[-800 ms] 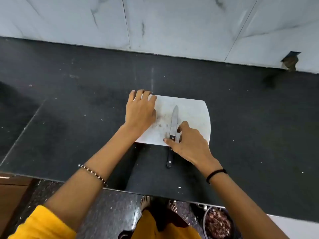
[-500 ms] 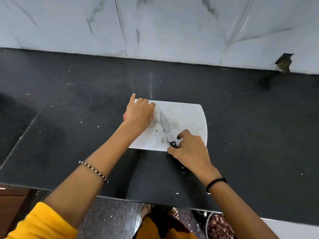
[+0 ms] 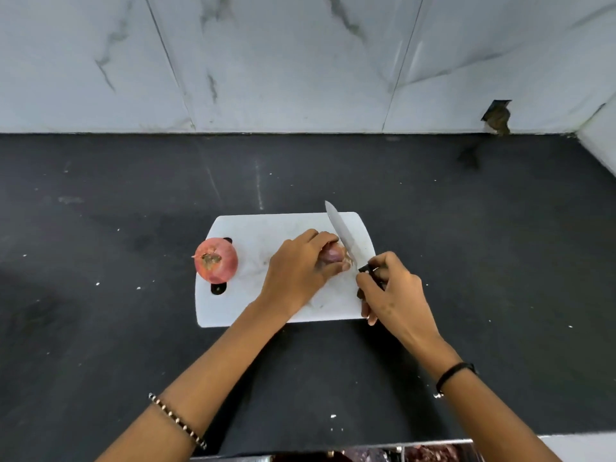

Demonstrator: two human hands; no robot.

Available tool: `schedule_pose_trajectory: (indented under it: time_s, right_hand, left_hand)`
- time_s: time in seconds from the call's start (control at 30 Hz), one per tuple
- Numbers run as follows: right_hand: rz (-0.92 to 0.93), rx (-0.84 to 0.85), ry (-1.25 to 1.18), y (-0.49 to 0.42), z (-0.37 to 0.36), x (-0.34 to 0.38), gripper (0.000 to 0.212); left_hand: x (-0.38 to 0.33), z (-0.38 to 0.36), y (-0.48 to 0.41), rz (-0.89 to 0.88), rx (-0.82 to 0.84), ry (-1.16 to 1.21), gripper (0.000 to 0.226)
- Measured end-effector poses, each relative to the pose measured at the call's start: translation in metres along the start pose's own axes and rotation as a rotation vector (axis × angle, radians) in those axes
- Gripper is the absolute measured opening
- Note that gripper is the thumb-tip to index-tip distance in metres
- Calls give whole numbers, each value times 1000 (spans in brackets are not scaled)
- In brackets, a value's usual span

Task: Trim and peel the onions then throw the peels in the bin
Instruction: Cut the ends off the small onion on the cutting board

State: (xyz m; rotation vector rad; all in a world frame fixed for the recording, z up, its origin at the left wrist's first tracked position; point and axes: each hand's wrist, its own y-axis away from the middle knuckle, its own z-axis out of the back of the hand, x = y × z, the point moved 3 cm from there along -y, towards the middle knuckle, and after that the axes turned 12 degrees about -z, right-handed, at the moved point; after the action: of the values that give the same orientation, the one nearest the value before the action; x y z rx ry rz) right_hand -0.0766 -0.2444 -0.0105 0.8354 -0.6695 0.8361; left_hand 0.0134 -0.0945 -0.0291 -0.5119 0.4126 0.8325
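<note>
Steel knife [image 3: 345,240], pointing eleven o'clock, is resting against the onion [image 3: 330,255] at three o'clock. Left-hand fingers [image 3: 311,236] are gripping the onion; right-hand fingers [image 3: 388,260], the knife.

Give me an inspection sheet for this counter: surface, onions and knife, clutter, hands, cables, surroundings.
Surface: dark counter with a white cutting board lying on it.
Job's things: whole onion, unpeeled, on the board's left end over the handle slot; second onion mid-board; knife with its blade at that onion's right end.
Clutter: white specks on the counter; peel scraps by the blade.
Hands: left hand holds the second onion; right hand grips the knife handle.
Cables: nothing seen.
Surroundings: marbled wall tiles behind, with a broken hole; container of reddish scraps at the bottom edge, mostly cut off.
</note>
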Motion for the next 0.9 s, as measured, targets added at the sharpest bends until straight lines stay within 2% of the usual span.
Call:
schedule_pose_trajectory:
  time_s: [0.1,0.27,0.4,0.57,0.9]
  right_hand:
    - [34,-18,-35,0,1,-7,9]
    - [106,-47,-117,-3,-4,-14,4]
    - [152,-26,-125,-7,-6,-21,5]
    - [202,-7,-114,-9,-7,-26,8]
    - [303,-88,-76,-10,-12,-30,8]
  left_hand:
    - [3,-13,0,-91,-72,10,48]
    - [10,-25,5,-169,-160,32,60]
    - [10,-26,5,-203,-156,68,52]
    - [7,-22,5,-212,-155,140,53]
    - [6,-21,3,-262,-172,102,57]
